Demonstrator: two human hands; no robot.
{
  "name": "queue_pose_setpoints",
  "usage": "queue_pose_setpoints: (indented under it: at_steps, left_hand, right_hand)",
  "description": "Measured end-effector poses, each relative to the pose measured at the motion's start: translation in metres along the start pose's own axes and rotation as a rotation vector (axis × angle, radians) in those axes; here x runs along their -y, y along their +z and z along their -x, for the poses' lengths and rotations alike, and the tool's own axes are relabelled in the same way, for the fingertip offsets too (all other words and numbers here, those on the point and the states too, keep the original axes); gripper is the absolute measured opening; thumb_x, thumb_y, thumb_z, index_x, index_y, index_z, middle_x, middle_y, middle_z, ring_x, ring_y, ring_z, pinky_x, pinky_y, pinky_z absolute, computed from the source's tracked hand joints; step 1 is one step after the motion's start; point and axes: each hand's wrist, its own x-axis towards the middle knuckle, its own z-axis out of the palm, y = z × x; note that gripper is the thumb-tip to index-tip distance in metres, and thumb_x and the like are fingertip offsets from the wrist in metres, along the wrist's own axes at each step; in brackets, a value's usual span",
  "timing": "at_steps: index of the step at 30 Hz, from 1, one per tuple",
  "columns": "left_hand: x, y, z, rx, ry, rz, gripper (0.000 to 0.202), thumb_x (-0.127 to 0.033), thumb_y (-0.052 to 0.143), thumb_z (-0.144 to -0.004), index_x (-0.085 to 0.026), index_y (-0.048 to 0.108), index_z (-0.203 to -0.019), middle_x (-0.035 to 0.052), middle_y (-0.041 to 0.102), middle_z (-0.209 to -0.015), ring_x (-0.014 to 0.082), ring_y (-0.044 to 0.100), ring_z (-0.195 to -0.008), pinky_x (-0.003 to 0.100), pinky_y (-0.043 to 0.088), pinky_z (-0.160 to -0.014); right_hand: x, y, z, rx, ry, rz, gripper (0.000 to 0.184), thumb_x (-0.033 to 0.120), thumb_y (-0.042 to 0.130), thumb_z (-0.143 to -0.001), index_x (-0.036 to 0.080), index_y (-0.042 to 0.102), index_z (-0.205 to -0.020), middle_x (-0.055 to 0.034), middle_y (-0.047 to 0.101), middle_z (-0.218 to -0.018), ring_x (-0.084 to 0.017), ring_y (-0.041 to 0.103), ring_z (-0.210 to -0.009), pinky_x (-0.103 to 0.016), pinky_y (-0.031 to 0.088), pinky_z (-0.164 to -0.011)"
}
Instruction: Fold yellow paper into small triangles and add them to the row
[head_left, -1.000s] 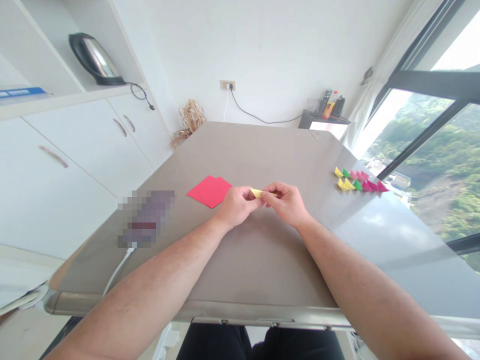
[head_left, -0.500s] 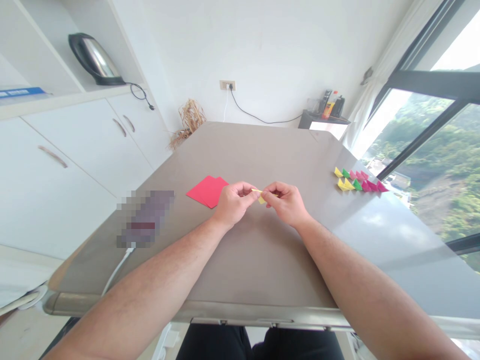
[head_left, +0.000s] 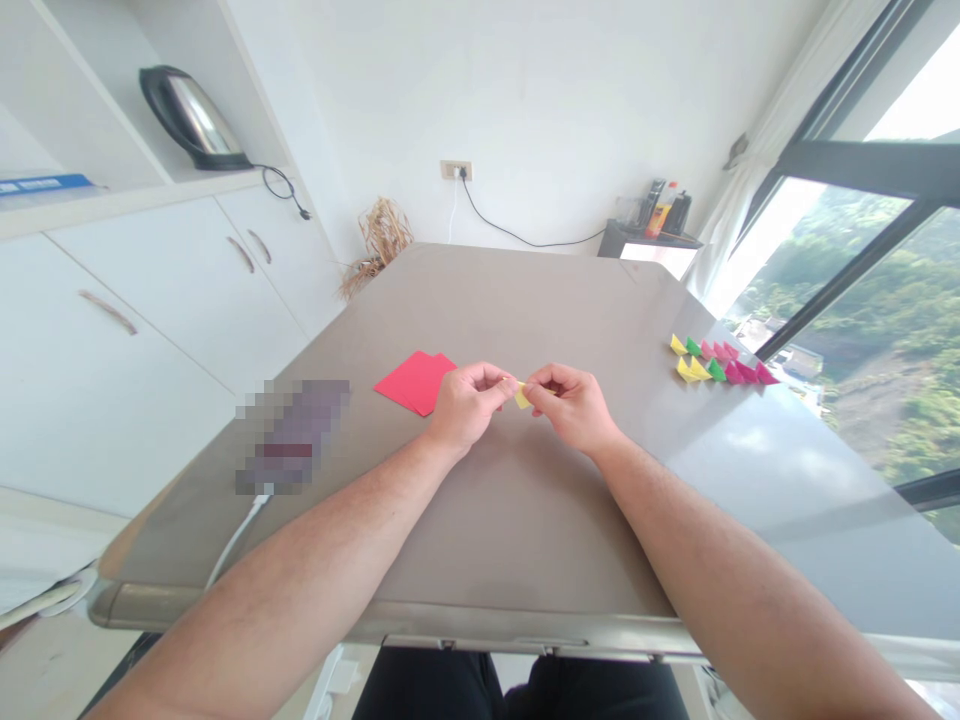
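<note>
A small piece of folded yellow paper (head_left: 522,396) is pinched between my two hands above the middle of the table. My left hand (head_left: 471,402) grips its left end with thumb and fingers closed. On the other end, my right hand (head_left: 568,402) is closed the same way. Fingers cover most of the paper, so its full shape is hidden. Just beyond my left hand lie red paper sheets (head_left: 411,382), overlapping and partly behind the hand. To the right stand two rows of small folded paper boats (head_left: 691,370) in yellow, green, pink and magenta.
On the grey table (head_left: 510,300), a blurred-out dark device (head_left: 296,435) lies at the left with a white cable (head_left: 240,535). A kettle (head_left: 196,118) sits on the left shelf. Bottles (head_left: 661,210) stand on a small cabinet behind the table, and a window is at right.
The yellow paper has shifted slightly in my fingers, and its upper edge at the left fingertips shows less now. Both hands stay in nearly the same place.
</note>
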Motion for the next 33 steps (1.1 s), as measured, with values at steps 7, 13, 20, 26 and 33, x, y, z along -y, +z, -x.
queue_pose_setpoints:
  at_steps: [7,13,20,26,33]
  left_hand:
    - [-0.0014,-0.0004,-0.0005,0.002,-0.035,0.048,0.021,-0.032,0.080,-0.071,-0.018,0.066,-0.064,-0.0016,0.059,-0.056,0.0111,0.050,-0.056,0.027,0.037,-0.057]
    - [-0.0020,0.0023,0.0006,-0.034,-0.053,0.075,0.021,-0.030,0.079,-0.070,-0.019,0.063,-0.061,-0.0017,0.060,-0.057,0.0118,0.051,-0.058,0.028,0.039,-0.059]
    - [-0.0018,0.0014,0.0040,0.122,-0.028,0.048,0.015,-0.031,0.072,-0.077,-0.018,0.067,-0.073,-0.0002,0.063,-0.066,0.0114,0.054,-0.061,0.027,0.043,-0.061]
    - [-0.0023,0.0004,0.0054,0.122,0.020,-0.083,0.014,-0.029,0.070,-0.078,-0.018,0.066,-0.070,-0.0011,0.061,-0.063,0.0113,0.051,-0.059,0.027,0.040,-0.059]
    - [-0.0039,-0.0027,0.0022,0.030,0.046,-0.093,0.015,-0.030,0.069,-0.077,-0.019,0.064,-0.068,-0.0013,0.061,-0.063,0.0120,0.050,-0.060,0.027,0.039,-0.059]
  right_hand:
    - [-0.0029,0.0008,-0.0006,0.005,-0.018,-0.010,0.016,0.035,0.067,-0.080,0.020,0.066,-0.074,-0.0001,0.064,-0.067,-0.014,0.057,-0.062,-0.027,0.044,-0.058]
    - [0.0013,0.0021,0.0013,0.004,-0.008,0.008,0.018,0.036,0.066,-0.080,0.020,0.065,-0.073,0.0006,0.063,-0.063,-0.013,0.053,-0.057,-0.027,0.039,-0.054]
    - [-0.0028,0.0003,0.0002,-0.021,-0.011,0.065,0.017,0.034,0.067,-0.078,0.019,0.065,-0.070,-0.0001,0.064,-0.062,-0.013,0.053,-0.057,-0.027,0.038,-0.055]
    - [0.0021,-0.0009,0.0018,-0.004,-0.006,0.122,0.018,0.033,0.067,-0.078,0.019,0.066,-0.067,-0.0010,0.064,-0.062,-0.013,0.050,-0.057,-0.027,0.037,-0.053]
    - [-0.0015,-0.0007,-0.0006,-0.001,0.076,0.031,0.031,0.049,0.075,-0.076,0.018,0.073,-0.075,-0.0032,0.066,-0.062,-0.014,0.052,-0.057,-0.028,0.039,-0.053]
